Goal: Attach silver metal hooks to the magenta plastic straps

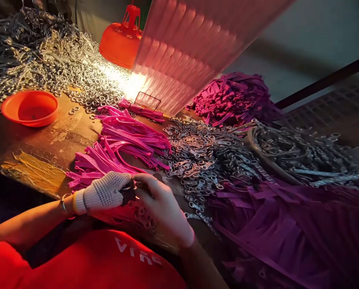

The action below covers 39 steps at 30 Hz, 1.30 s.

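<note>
My left hand (105,192), in a white glove with dark dots, is closed in front of my body. Its fingers are wrapped round a small dark object (128,192) whose kind I cannot make out. My right hand (164,208) meets it from the right, thumb and fingers pinched at the same spot; what they grip is hidden. Just beyond the hands lie bundles of bright pink straps (122,144). Loose small metal rings lie below and between the hands, partly in shadow.
Metal zipper-pull-like pieces (197,156) are heaped at right, with purple straps (275,224) nearer me. Further back are a purple pile (236,98), metal rings (55,60), an orange bowl (30,108), a lit red lamp (120,44) and a hanging translucent sheet (185,52). Yellowish strings (35,172) lie left.
</note>
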### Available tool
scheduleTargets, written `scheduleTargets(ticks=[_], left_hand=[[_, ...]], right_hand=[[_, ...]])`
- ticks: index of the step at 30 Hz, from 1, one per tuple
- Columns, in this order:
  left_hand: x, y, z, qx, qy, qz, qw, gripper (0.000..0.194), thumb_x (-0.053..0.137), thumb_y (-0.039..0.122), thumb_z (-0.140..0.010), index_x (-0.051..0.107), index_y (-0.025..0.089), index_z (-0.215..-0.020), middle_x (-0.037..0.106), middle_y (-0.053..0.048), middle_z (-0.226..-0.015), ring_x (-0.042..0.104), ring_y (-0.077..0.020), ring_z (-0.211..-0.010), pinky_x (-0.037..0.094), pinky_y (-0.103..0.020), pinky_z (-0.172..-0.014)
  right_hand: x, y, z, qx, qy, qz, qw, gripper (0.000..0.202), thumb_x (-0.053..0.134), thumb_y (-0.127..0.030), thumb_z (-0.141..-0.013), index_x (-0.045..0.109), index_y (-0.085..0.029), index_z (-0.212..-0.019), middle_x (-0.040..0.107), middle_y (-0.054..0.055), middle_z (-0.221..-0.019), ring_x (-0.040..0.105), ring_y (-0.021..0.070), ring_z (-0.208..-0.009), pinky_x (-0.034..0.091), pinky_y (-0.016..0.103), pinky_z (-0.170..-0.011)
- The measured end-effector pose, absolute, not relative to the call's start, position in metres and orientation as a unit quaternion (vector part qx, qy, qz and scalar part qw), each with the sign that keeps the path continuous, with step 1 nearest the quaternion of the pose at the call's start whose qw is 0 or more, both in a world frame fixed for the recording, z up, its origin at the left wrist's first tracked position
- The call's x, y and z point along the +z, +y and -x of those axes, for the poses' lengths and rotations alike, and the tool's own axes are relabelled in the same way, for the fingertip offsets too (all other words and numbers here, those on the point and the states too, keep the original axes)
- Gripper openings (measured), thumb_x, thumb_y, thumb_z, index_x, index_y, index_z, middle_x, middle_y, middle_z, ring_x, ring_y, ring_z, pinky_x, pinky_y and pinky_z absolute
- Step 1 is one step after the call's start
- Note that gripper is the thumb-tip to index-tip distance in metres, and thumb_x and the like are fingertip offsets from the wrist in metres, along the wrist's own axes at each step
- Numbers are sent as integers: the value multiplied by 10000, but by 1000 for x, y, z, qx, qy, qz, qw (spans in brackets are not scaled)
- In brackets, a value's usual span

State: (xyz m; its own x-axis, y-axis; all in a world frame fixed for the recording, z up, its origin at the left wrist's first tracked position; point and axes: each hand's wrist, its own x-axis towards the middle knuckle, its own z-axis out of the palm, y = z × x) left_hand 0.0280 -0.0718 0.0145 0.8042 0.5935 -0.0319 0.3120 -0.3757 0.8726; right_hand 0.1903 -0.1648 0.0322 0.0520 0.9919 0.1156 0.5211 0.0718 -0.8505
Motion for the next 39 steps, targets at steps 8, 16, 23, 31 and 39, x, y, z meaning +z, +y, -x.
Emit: scheduleTargets(ticks=[8, 16, 23, 31, 39], left_hand=[[17, -94, -38, 210, 295, -612, 703, 211, 609, 342, -863, 616, 132, -855, 563, 2, -707, 447, -90, -603, 369, -198, -530], [9, -86, -42, 209, 304, -519, 771, 150, 572, 308, -831, 552, 162, -803, 514, 32, -575, 419, -83, -480, 324, -204, -451], [12, -70, -47, 213, 317, -440, 813, 176, 560, 342, -845, 511, 182, -793, 456, 57, -539, 365, -62, -418, 267, -178, -404], [6, 28, -117, 144, 268, -889, 343, 151, 558, 111, -775, 700, 116, -826, 695, -59, -807, 626, -160, -759, 445, -239, -683], [-38, 59, -180, 128, 290, -869, 380, 216, 500, 178, -879, 636, 101, -730, 639, -124, -669, 626, -218, -668, 441, -306, -639]], right_hand=[[18, -175, -178, 236, -432, 713, 500, 229, 561, -296, -883, 644, -231, -1086, 699, 31, -998, 636, 175, -858, 525, 287, -760], [19, -169, -187, 83, -670, 668, 314, 259, 429, -206, -946, 648, -209, -1084, 698, 82, -1000, 614, 218, -952, 457, 338, -854], [27, -156, -194, 165, -660, 685, 262, 250, 488, -354, -952, 669, -189, -1004, 705, 54, -816, 613, 186, -738, 404, 261, -675], [-5, -121, -237, 219, -485, 727, 434, 343, 444, -461, -959, 640, -196, -860, 582, -21, -696, 508, 150, -666, 415, 244, -637], [-31, -141, -254, 243, -441, 742, 442, 383, 437, -493, -972, 650, -190, -1070, 633, 4, -784, 564, 165, -696, 465, 261, -647]])
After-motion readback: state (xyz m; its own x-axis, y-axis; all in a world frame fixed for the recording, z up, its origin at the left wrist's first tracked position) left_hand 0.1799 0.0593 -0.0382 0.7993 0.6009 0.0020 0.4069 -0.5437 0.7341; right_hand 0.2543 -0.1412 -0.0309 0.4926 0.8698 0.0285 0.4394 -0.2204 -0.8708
